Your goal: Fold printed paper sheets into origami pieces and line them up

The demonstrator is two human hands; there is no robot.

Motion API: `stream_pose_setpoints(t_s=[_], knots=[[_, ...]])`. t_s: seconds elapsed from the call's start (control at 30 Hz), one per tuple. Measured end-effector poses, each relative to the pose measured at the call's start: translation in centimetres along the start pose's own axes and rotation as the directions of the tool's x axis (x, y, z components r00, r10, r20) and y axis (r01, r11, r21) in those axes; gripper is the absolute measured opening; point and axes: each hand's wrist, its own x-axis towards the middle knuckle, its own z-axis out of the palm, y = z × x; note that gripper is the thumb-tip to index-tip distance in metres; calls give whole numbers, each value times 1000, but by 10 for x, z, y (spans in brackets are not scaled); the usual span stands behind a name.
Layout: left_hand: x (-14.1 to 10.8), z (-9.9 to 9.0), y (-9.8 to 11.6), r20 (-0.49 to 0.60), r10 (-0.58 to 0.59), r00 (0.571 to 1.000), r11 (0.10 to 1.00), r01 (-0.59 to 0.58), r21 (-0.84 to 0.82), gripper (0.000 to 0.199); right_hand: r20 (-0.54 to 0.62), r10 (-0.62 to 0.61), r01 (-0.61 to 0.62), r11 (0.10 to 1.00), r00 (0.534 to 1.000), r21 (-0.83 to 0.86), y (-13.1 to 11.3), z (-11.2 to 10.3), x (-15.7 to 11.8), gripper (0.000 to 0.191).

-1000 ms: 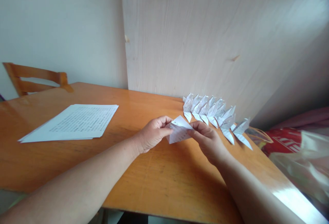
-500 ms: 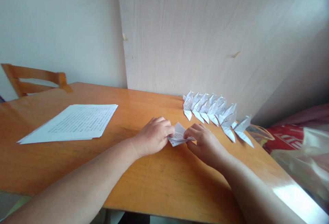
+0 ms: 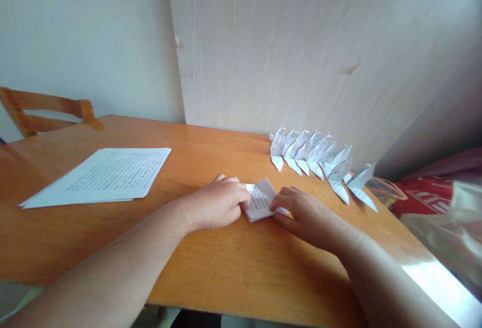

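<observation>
A small folded sheet of printed paper (image 3: 260,201) lies on the wooden table between my hands, one corner pointing up and away. My left hand (image 3: 221,201) pinches its left edge, fingers curled. On the other side, my right hand (image 3: 298,208) grips the right edge between thumb and fingers, where a flap sticks out. Just beyond my right hand stand several folded paper figures (image 3: 335,166) with pointed upright tips, lined up in slanting rows.
A stack of printed sheets (image 3: 113,175) rests on the left of the wooden table (image 3: 226,272). Behind it is a wooden chair (image 3: 48,107). A pale wooden panel (image 3: 271,51) borders the table's far side. Red packaging and a pale bag (image 3: 452,227) sit off the right edge.
The folded paper between my hands now lies flatter and shows a wider printed face. Both hands keep their hold. The view has shifted slightly.
</observation>
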Motion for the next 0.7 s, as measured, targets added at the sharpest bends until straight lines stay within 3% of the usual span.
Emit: stream_pose_setpoints(t_s=[0.37, 0.7], knots=[[1, 3, -4, -13, -92, 996, 995, 91, -37, 19, 11, -13, 13, 999, 1000, 30, 2, -1, -4, 21], [4, -1, 0, -25, -144, 989, 989, 145, 39, 18, -33, 95, -93, 994, 995, 59, 3, 1, 3, 27]])
